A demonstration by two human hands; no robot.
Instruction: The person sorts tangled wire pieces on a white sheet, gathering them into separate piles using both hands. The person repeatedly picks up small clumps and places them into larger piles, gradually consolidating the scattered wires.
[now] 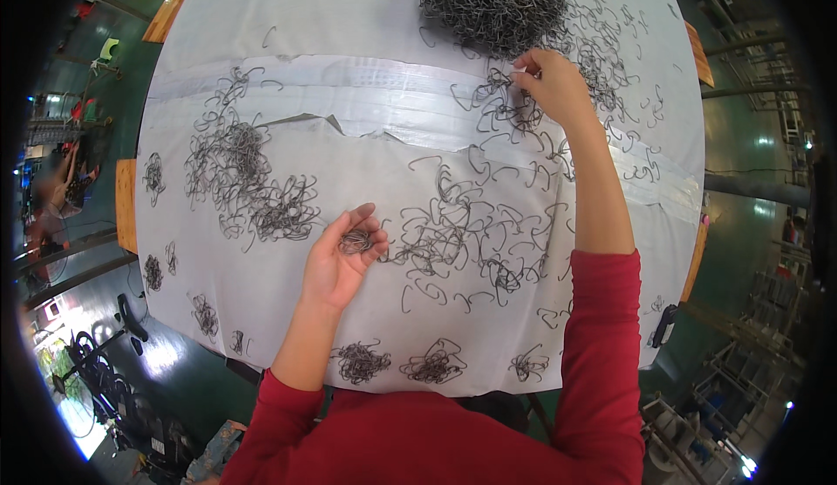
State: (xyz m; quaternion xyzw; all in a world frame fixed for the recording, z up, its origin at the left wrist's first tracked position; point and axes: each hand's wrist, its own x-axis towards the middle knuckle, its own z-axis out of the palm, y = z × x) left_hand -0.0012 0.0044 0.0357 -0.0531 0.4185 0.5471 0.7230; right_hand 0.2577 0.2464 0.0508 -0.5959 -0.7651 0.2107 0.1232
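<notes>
Palm up near the middle of the table, my left hand has its fingers curled around a small bunch of bent wire hooks. Farther off to the right, my right hand reaches in at the lower edge of a big tangled heap of grey wire hooks. Its thumb and fingers are pinched together over loose hooks; what lies between the fingertips is too small to make out. Scattered hooks spread just right of my left hand.
A pale cloth covers the table, with a strip of shiny tape across it, lifted along one edge. More hooks lie in a loose pile at the left. Small clumps sit along the near edge. A dark object rests at the right edge.
</notes>
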